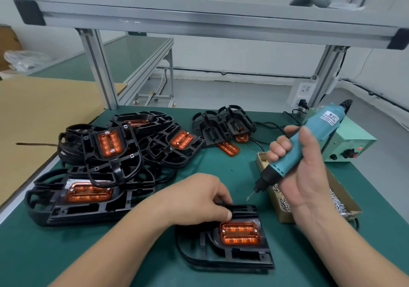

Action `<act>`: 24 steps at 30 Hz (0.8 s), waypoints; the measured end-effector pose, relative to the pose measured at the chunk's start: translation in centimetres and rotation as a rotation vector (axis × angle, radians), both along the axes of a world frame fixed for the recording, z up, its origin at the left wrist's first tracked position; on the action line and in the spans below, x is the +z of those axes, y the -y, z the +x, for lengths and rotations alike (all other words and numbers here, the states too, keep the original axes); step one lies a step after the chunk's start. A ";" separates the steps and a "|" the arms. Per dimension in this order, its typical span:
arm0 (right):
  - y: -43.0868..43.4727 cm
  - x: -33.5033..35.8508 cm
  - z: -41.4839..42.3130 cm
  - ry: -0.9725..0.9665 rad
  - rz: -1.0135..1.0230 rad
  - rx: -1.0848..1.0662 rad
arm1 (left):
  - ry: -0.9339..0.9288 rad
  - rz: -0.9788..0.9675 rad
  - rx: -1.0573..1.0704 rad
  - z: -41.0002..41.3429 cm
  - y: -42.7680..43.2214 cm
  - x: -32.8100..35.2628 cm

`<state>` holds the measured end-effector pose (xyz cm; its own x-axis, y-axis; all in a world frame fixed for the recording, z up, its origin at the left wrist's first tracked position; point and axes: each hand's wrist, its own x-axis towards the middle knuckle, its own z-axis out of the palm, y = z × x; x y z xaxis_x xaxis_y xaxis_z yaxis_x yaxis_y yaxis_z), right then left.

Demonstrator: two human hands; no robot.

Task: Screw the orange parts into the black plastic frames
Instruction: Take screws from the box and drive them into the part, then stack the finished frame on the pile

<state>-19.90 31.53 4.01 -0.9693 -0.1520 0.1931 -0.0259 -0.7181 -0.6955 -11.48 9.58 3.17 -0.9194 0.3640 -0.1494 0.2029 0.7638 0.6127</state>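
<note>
1. My left hand [200, 199] pressed down on the black frame [223, 247], near me on the green mat [221, 167].
2. My right hand [298, 165] gripped the blue screwdriver [309, 140].
3. The frame looked light and stiff (probably slippery), so I held its edge, not the orange part [240, 233].

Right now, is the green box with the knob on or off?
On, most likely: the green box shows a small red light glowing on its front.

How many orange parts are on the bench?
7 orange parts: one in the near frame, four in the left pile, two by the far frames; others may be hidden.
</note>
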 end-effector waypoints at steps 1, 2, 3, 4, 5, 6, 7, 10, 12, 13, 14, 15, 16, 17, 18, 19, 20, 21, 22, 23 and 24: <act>-0.2 -0.1 -0.2 0.011 -0.006 -0.018 | -0.023 -0.028 -0.008 0.1 0.0 0.1; -0.4 -0.1 -0.4 0.024 -0.013 -0.036 | -0.044 -0.051 -0.011 0.2 0.0 0.2; -0.6 -0.2 -0.7 0.039 -0.019 -0.054 | -0.061 -0.066 -0.012 0.2 0.0 0.3; -0.7 -0.2 -0.9 0.055 -0.022 -0.072 | -0.076 -0.077 -0.011 0.1 0.1 0.4; -0.8 -0.3 -1.1 0.070 -0.021 -0.090 | -0.092 -0.088 -0.010 0.1 0.1 0.5; -0.9 -0.3 -1.3 0.084 -0.021 -0.108 | -0.109 -0.099 -0.007 0.1 0.2 0.7; -1.1 -0.4 -1.4 0.097 -0.023 -0.127 | -0.123 -0.105 0.003 0.2 0.2 0.9; -1.3 -0.4 -1.8 0.116 -0.039 -0.179 | -0.168 -0.031 0.060 0.5 0.9 2.2; -1.4 -0.4 -1.8 0.121 -0.054 -0.202 | -0.186 0.061 0.110 1.0 1.6 3.5; -1.4 -0.4 -1.8 0.122 -0.061 -0.210 | -0.192 0.102 0.138 1.2 2.1 4.2; -1.5 -0.3 -1.8 0.124 -0.068 -0.218 | -0.200 0.139 0.168 1.4 2.6 4.9; -1.5 -0.3 -1.8 0.126 -0.071 -0.227 | -0.215 0.171 0.203 1.6 3.2 5.5; -1.4 -0.2 -1.8 0.128 -0.071 -0.236 | -0.242 0.196 0.247 1.7 4.0 6.2; -1.4 -0.2 -1.8 0.130 -0.069 -0.244 | -0.276 0.209 0.301 1.8 4.9 6.8; -1.4 -0.2 -1.8 0.132 -0.065 -0.253 | -0.315 0.217 0.365 1.8 5.8 7.3; -1.4 -0.2 -1.8 0.132 -0.059 -0.260 | -0.353 0.226 0.435 1.8 6.7 7.8; -1.3 -0.2 -1.8 0.131 -0.054 -0.264 | -0.382 0.243 0.508 1.8 7.6 8.1; -1.2 -0.3 -1.8 0.130 -0.049 -0.265 | -0.400 0.264 0.580 1.8 8.6 8.4; -1.1 -0.3 -1.8 0.129 -0.044 -0.263 | -0.411 0.284 0.650 1.9 9.4 8.5; -1.1 -0.3 -1.8 0.127 -0.040 -0.261 | -0.426 0.287 0.713 1.9 10.2 8.6; -1.1 -0.4 -1.8 0.122 -0.038 -0.260 | -0.443 0.276 0.765 1.9 10.9 8.7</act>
